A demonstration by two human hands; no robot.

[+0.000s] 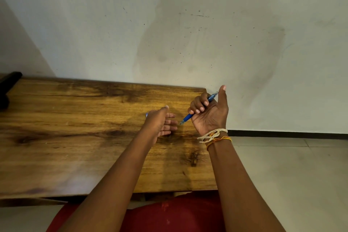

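Pen (pixel 186 117), one, in right hand (pixel 211 116)

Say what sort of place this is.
Probably a plain indoor room, perhaps a study corner: a wooden table against a stained white wall, a tiled floor, and a blue pen gripped in the right hand.

One camera sits on the person's head. It looks forward and down. The wooden table (pixel 75 137) is close below, and the wall (pixel 169 24) stands right behind it. The left hand (pixel 162 123) and right hand (pixel 210 115) are near, in the middle of the view.
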